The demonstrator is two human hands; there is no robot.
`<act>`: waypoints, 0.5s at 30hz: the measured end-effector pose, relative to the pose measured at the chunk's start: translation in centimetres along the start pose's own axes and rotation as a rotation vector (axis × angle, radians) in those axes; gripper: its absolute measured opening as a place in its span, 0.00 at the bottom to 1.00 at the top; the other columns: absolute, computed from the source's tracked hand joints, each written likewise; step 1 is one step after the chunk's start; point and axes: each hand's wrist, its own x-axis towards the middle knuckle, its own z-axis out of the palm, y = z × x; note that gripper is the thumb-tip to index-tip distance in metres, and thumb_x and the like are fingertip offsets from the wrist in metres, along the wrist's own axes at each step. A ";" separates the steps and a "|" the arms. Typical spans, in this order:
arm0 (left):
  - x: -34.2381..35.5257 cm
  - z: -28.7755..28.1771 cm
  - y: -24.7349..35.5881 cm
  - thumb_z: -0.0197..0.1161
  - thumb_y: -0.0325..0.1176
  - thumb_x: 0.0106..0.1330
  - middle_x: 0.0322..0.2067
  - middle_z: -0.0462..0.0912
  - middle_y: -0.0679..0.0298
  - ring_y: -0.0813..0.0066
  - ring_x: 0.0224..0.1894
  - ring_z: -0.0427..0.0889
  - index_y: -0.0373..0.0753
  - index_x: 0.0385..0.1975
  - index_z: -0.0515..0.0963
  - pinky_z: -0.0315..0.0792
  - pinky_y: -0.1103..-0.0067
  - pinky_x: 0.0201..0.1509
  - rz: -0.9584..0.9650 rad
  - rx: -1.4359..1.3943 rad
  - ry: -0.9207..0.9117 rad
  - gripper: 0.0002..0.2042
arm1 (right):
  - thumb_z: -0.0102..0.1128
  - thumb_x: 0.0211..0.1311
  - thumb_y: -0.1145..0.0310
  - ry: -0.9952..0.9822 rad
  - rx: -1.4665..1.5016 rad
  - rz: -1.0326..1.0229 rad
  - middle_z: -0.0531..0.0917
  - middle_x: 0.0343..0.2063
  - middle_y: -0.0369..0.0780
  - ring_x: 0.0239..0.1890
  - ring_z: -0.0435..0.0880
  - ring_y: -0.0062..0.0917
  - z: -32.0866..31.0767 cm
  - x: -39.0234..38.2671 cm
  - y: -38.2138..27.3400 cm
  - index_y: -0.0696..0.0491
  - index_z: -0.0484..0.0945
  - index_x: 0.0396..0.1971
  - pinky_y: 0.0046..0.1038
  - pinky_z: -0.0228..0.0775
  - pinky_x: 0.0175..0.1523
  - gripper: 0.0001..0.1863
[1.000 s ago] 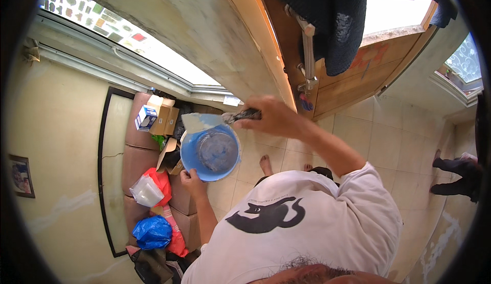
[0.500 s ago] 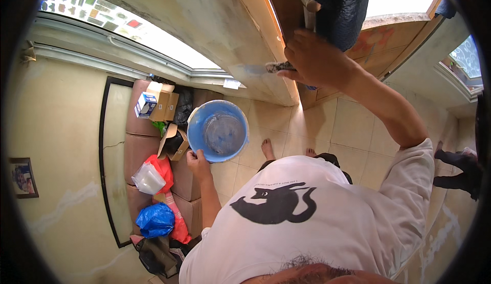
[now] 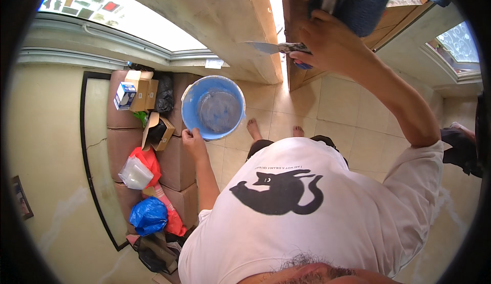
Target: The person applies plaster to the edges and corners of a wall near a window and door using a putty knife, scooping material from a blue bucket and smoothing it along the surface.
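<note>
A round blue bucket (image 3: pixel 217 112) with grey residue on its bottom is gripped at the rim nearest me by my left hand (image 3: pixel 193 142). My right hand (image 3: pixel 325 49) is closed on the handle of a putty knife (image 3: pixel 263 47), raised up and to the right of the bucket, its wide blade pointing left against or just before the plastered edge of the wall (image 3: pixel 245 13). Whether the blade touches the plaster I cannot tell. Beside my right hand are a wooden door (image 3: pixel 394 28) and dark blue cloth (image 3: pixel 371 3) draped near a metal bar.
At left, a brown sofa (image 3: pixel 179 174) bears cardboard boxes (image 3: pixel 143 94), red bags and a blue bag (image 3: pixel 148 217). A window runs along the upper left, with a smaller one (image 3: pixel 455 46) at right. Dark cloth (image 3: pixel 460 153) shows at the right edge. Bare feet stand on the tiled floor (image 3: pixel 337 115).
My right hand with the putty knife has risen from over the bucket to the wall edge by the door. My left hand has moved the bucket up in the picture.
</note>
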 end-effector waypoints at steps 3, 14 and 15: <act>-0.2 0.5 0.0 0.60 0.32 0.62 0.21 0.70 0.66 0.76 0.25 0.68 0.33 0.27 0.70 0.68 0.75 0.31 -0.034 0.066 -0.027 0.09 | 0.61 0.61 0.46 0.003 -0.011 0.090 0.79 0.30 0.40 0.38 0.78 0.29 -1.6 -1.6 -2.0 0.56 0.81 0.27 0.29 0.65 0.59 0.24; 0.3 1.8 1.6 0.59 0.31 0.61 0.23 0.72 0.65 0.76 0.20 0.73 0.32 0.29 0.70 0.73 0.76 0.23 -0.065 0.012 -0.167 0.09 | 0.67 0.59 0.53 -0.188 0.046 0.388 0.79 0.36 0.41 0.39 0.80 0.32 -10.4 -6.1 -9.8 0.56 0.77 0.35 0.35 0.69 0.56 0.19; 0.7 1.9 1.2 0.60 0.31 0.61 0.23 0.72 0.65 0.76 0.20 0.73 0.32 0.29 0.70 0.73 0.76 0.22 -0.073 0.005 -0.191 0.09 | 0.67 0.59 0.54 -0.237 0.144 0.494 0.80 0.34 0.42 0.37 0.81 0.33 -10.6 -6.4 -10.9 0.55 0.78 0.35 0.35 0.70 0.52 0.18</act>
